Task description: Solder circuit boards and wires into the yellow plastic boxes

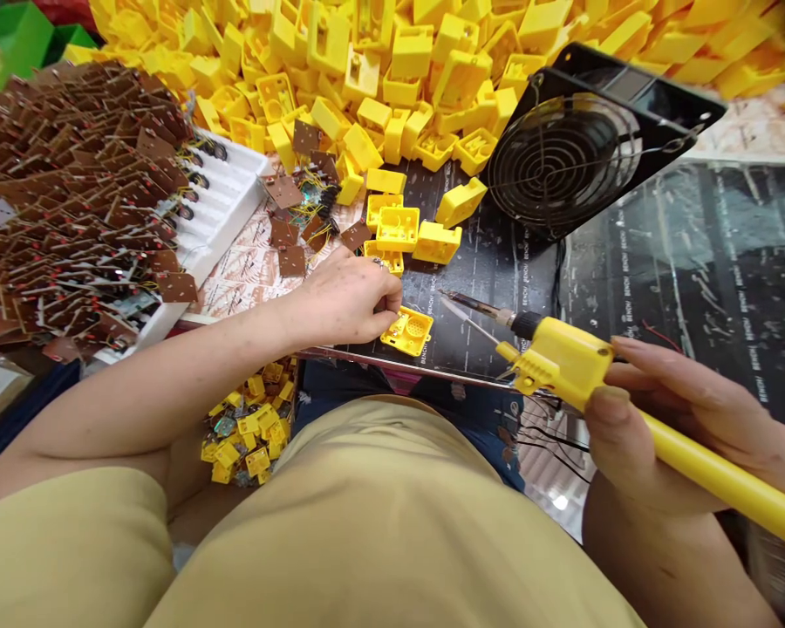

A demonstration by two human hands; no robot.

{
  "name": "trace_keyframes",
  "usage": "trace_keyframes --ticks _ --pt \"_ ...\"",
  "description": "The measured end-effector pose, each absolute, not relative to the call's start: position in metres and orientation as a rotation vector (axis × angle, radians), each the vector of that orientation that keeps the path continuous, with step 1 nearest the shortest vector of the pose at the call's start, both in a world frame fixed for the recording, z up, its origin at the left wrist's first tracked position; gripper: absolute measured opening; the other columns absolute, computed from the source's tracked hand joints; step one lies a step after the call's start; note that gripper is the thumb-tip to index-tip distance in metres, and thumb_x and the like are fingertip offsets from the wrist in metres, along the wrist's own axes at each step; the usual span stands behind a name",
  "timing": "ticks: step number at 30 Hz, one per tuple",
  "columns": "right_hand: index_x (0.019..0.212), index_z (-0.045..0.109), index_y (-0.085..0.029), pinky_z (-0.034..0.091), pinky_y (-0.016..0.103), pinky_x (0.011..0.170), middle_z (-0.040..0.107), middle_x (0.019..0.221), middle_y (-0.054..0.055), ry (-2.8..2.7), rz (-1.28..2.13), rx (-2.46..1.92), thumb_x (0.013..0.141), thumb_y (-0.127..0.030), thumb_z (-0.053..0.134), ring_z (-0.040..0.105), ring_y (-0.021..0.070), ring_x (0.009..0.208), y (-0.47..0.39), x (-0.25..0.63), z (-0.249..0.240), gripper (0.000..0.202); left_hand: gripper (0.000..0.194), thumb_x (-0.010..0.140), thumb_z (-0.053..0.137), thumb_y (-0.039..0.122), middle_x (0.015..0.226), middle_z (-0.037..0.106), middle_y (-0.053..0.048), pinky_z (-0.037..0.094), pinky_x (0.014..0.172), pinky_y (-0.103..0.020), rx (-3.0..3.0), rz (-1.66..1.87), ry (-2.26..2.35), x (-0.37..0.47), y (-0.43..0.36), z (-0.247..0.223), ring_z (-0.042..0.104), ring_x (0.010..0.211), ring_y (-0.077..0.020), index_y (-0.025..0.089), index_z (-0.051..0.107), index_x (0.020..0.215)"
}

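Observation:
My left hand [350, 296] is closed in a pinch at the left side of an open yellow plastic case [413, 331], near the bench's front edge. Its fingertips touch or hover over the case's upper left corner; what lies between them is hidden. In my right hand [667, 436] is a yellow soldering iron [572, 362], with a thin metal feed tube beside its tip. The iron points left, its tip a little above and right of the case. Just beyond my left hand stand several more yellow cases [398, 227].
A heap of yellow cases [406, 52] fills the back. Brown circuit boards [71, 192] are piled at left by a white foam tray [226, 192]. A black fan [563, 166] stands at back right. Below the bench lie more yellow pieces [255, 432].

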State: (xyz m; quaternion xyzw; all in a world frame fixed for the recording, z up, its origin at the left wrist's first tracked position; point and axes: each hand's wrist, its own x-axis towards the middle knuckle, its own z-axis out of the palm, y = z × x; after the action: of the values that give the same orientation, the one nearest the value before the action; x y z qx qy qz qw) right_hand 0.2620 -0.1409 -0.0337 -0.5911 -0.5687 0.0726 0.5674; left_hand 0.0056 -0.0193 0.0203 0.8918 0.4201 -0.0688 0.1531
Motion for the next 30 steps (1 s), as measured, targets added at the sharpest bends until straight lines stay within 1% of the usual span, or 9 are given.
trace_keyframes --ticks 2,6,9,11,14,22,24,27,30 --pt "0.101 0.077 -0.025 0.043 0.021 0.040 0.070 0.067 0.002 -1.256 0.236 -1.202 0.065 -0.031 0.085 0.056 0.0105 0.048 -0.133 0.260 -0.036 0.037 0.020 0.081 0.056 0.025 0.074 0.073 -0.002 0.038 0.083 -0.034 2.558 -0.190 1.202 0.005 -0.020 0.020 0.065 0.078 -0.0183 0.020 0.075 0.083" --pt "0.088 0.079 -0.022 0.044 0.020 0.046 0.055 0.053 -0.002 -0.987 0.310 -1.086 0.070 -0.043 0.078 0.046 0.0065 0.045 -0.113 0.256 -0.041 0.028 0.022 0.083 0.054 0.026 0.079 0.074 -0.003 0.037 0.083 -0.035 2.545 -0.197 1.202 0.004 -0.020 0.018 0.066 0.081 -0.0190 0.020 0.074 0.084" --pt "0.079 0.077 -0.018 0.046 0.023 0.046 0.056 0.057 0.000 -0.820 0.422 -1.097 0.069 -0.044 0.074 0.051 0.0095 0.049 -0.104 0.259 -0.043 0.029 0.022 0.084 0.053 0.026 0.081 0.075 -0.003 0.036 0.083 -0.034 2.551 -0.197 1.197 0.004 -0.020 0.017 0.066 0.082 -0.0188 0.020 0.075 0.085" --pt "0.078 0.075 -0.015 0.042 0.023 0.039 0.057 0.059 0.002 -0.742 0.521 -1.132 0.067 -0.047 0.073 0.052 0.0121 0.047 -0.103 0.262 -0.044 0.034 0.023 0.084 0.053 0.026 0.082 0.075 -0.003 0.035 0.084 -0.035 2.552 -0.196 1.193 0.004 -0.021 0.018 0.066 0.084 -0.0187 0.020 0.075 0.085" --pt "0.080 0.072 -0.013 0.036 0.023 0.033 0.056 0.060 0.002 -0.661 0.637 -1.180 0.065 -0.052 0.072 0.050 0.0130 0.043 -0.105 0.267 -0.043 0.043 0.023 0.084 0.052 0.026 0.084 0.076 -0.003 0.034 0.084 -0.035 2.539 -0.208 1.202 0.005 -0.021 0.018 0.066 0.085 -0.0191 0.020 0.074 0.084" --pt "0.084 0.070 -0.014 0.038 0.023 0.034 0.053 0.062 0.000 -0.631 0.692 -1.211 0.067 -0.055 0.069 0.050 0.0121 0.047 -0.110 0.265 -0.040 0.045 0.020 0.085 0.054 0.027 0.080 0.073 -0.004 0.036 0.085 -0.038 2.576 -0.182 1.186 0.001 -0.023 0.015 0.065 0.081 -0.0200 0.020 0.073 0.084" --pt "0.084 0.071 -0.014 0.038 0.023 0.035 0.055 0.062 0.000 -0.652 0.658 -1.201 0.068 -0.055 0.070 0.050 0.0122 0.048 -0.112 0.263 -0.040 0.043 0.021 0.087 0.057 0.031 0.085 0.074 -0.007 0.037 0.088 -0.040 2.636 -0.032 1.200 0.001 -0.028 0.014 0.065 0.086 -0.0223 0.018 0.073 0.088" --pt "0.084 0.073 -0.016 0.044 0.024 0.044 0.055 0.062 -0.001 -0.704 0.519 -1.160 0.069 -0.052 0.071 0.051 0.0115 0.051 -0.115 0.258 -0.040 0.039 0.029 0.089 0.058 0.038 0.095 0.073 -0.012 0.039 0.091 -0.043 2.626 0.446 1.200 0.006 -0.040 0.015 0.063 0.096 -0.0260 0.014 0.072 0.096" --pt "0.084 0.074 -0.018 0.045 0.023 0.050 0.051 0.058 -0.004 -0.781 0.319 -1.096 0.072 -0.049 0.073 0.047 0.0085 0.051 -0.120 0.252 -0.040 0.033 0.035 0.093 0.050 0.040 0.083 0.070 -0.007 0.044 0.073 -0.031 2.075 0.694 1.024 0.020 -0.053 0.014 0.061 0.078 -0.0163 0.012 0.070 0.090"
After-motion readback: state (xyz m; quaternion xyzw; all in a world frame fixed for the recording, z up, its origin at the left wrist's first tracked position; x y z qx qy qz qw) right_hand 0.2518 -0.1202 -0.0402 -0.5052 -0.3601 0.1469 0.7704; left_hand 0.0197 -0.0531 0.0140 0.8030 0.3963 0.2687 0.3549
